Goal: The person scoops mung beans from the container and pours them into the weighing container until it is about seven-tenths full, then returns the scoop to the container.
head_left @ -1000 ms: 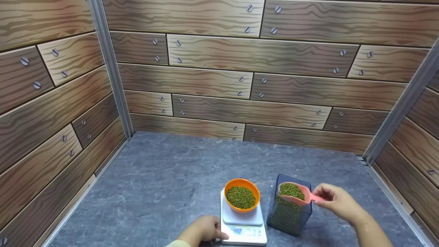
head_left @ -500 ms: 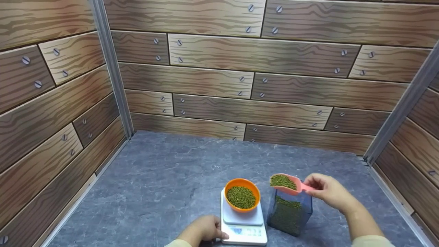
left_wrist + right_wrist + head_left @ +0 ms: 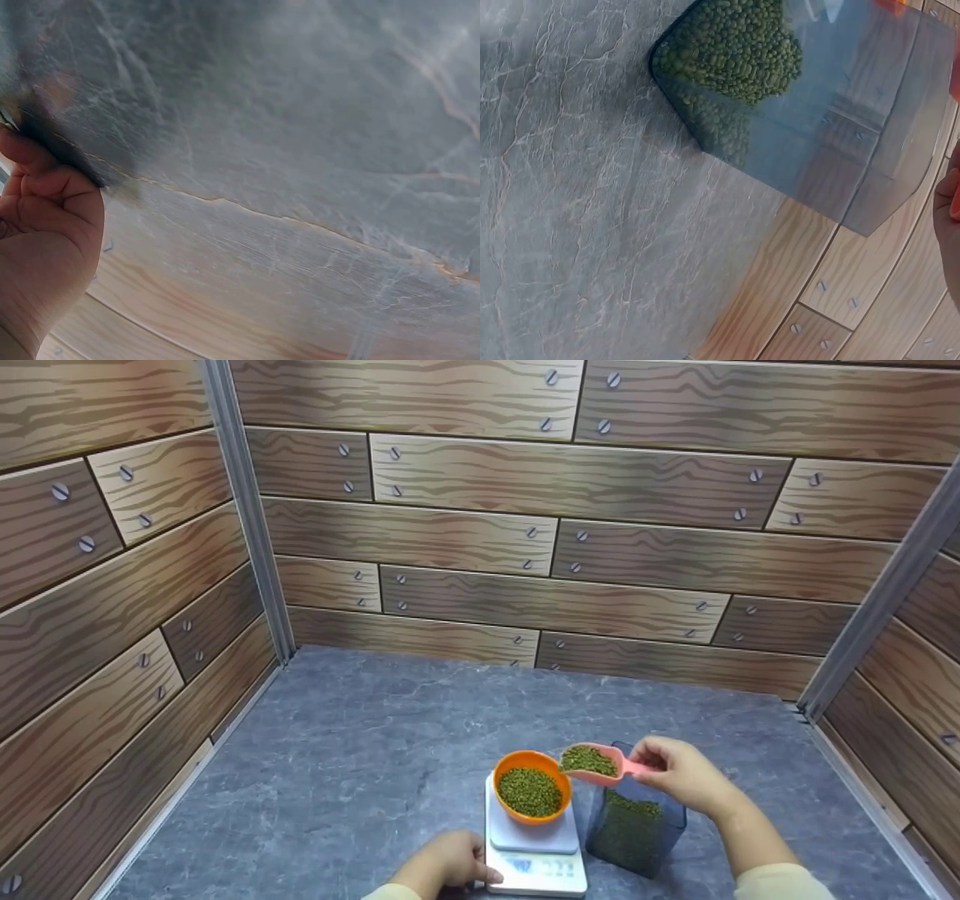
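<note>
My right hand grips the handle of a pink scoop heaped with green mung beans. The scoop's lip is right at the right rim of an orange bowl, which also holds mung beans. That bowl stands on a white kitchen scale with a lit display whose digits are blurred. At the scale's front left edge, my left hand holds the side, thumb on top. Below the scoop and my right hand stands a clear bluish container, partly filled with beans.
Everything stands on a grey marbled tabletop. Wood-patterned panels wall it in at the back and both sides, with metal posts in the corners.
My right hand has lifted the loaded scoop out of the container and carried it left to the bowl's rim. The left hand, scale and bowl have stayed in place.
</note>
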`<state>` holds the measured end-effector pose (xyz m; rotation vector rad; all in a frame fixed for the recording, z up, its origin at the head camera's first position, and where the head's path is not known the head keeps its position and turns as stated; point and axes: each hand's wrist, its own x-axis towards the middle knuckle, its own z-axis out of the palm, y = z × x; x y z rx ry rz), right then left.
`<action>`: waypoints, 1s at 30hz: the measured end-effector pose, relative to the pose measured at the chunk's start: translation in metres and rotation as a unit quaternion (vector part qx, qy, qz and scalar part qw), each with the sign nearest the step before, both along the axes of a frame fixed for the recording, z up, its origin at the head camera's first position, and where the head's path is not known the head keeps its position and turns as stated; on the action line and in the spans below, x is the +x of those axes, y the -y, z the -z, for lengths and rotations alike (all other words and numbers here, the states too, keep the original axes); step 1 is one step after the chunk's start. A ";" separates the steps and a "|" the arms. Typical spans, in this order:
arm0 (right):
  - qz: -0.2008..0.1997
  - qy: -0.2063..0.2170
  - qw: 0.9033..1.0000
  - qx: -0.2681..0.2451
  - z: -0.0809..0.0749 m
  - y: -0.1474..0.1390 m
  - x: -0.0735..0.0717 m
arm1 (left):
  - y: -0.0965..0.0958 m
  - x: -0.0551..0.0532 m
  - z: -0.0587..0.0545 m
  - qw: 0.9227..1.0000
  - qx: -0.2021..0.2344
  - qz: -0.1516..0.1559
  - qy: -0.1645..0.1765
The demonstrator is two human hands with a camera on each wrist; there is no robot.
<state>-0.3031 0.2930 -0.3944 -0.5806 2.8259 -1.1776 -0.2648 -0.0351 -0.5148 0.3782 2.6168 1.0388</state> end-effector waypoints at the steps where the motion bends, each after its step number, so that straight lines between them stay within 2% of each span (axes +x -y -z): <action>1: 0.004 0.000 1.000 0.007 0.000 0.001 0.000 | 0.000 0.000 0.000 1.000 0.000 0.001 -0.001; 11: 0.008 -0.015 0.998 0.055 -0.007 0.009 0.000 | 0.001 0.001 0.000 1.000 0.012 0.000 -0.003; 19: -0.007 -0.046 0.996 0.072 -0.009 0.009 -0.001 | 0.001 0.002 -0.002 1.000 0.013 -0.003 0.004; 30: -0.004 -0.043 0.996 0.079 -0.012 0.009 -0.002 | 0.000 0.000 0.001 1.000 0.013 0.001 0.000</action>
